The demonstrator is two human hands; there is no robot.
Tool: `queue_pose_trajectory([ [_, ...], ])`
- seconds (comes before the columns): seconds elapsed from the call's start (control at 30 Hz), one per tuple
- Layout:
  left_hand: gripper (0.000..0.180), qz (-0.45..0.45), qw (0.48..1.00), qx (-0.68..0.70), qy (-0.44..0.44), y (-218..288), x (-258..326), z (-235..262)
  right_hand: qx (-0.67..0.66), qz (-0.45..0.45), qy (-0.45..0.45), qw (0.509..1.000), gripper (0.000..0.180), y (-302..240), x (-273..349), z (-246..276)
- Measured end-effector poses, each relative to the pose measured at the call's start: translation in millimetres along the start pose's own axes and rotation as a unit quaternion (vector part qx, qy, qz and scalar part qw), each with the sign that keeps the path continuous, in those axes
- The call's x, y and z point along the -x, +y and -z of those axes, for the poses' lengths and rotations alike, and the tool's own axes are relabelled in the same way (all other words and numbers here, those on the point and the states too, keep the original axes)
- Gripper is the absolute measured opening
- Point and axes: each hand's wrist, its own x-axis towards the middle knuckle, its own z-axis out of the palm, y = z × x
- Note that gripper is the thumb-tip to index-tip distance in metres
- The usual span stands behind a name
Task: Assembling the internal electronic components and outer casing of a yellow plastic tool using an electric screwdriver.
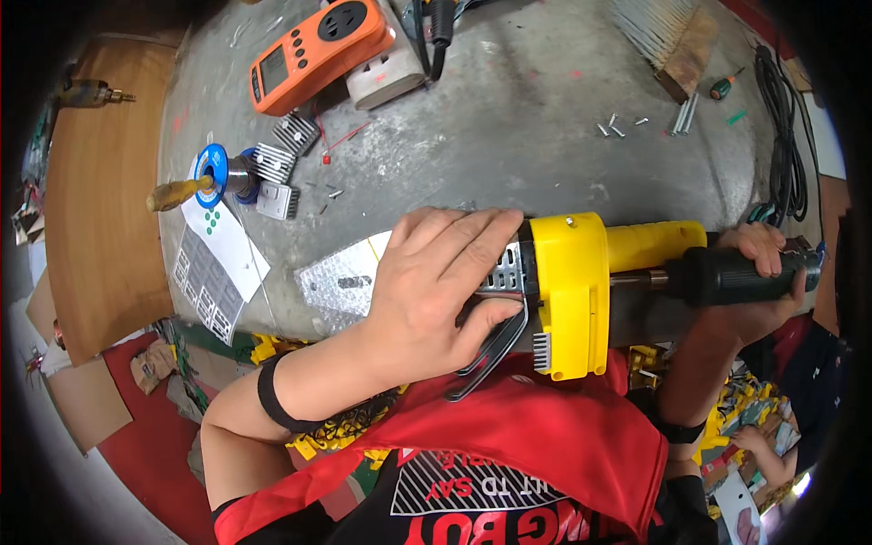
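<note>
A yellow-cased hand tool (572,300) lies across the table's front edge, with a perforated metal neck (501,272) and a yellow handle pointing right. Bubble wrap (341,282) covers its flat left end. My left hand (440,277) is closed over the neck, thumb near a black stand leg (495,352). On the right, my right hand (767,259) wraps round a dark green electric screwdriver (731,275). The screwdriver's bit points left at the side of the yellow casing; its tip is hidden there.
An orange plug-in meter (313,54), solder spool (211,174) and metal heat sinks (274,163) are at left. Loose screws (618,127), a brush (686,64), a small screwdriver (724,86) and coiled black cable (788,136) lie at right. Another person's arm (772,454) shows lower right.
</note>
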Motion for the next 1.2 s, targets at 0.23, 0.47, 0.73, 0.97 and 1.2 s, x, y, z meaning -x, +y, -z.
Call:
queue_pose_trajectory([
  [0.23,0.062,-0.004,1.0,0.002,0.013,-1,3,1,0.023,0.01,-0.017,1.0,0.036,5,0,-2],
  [0.47,0.06,0.06,0.991,0.115,-0.016,4,-15,9,0.195,0.014,-0.137,0.971,0.043,4,-28,-73],
  [0.73,0.056,0.134,0.99,0.031,0.028,32,-39,-18,0.416,-0.054,-0.286,0.862,0.05,83,-44,-130],
  [0.97,0.05,0.105,0.988,0.09,0.063,30,-33,-22,0.574,-0.056,-0.341,0.743,0.047,104,-31,-118],
  [1.2,0.048,0.13,0.986,0.095,0.036,27,-32,-23,0.511,0.0,-0.308,0.802,0.045,99,-25,-120],
])
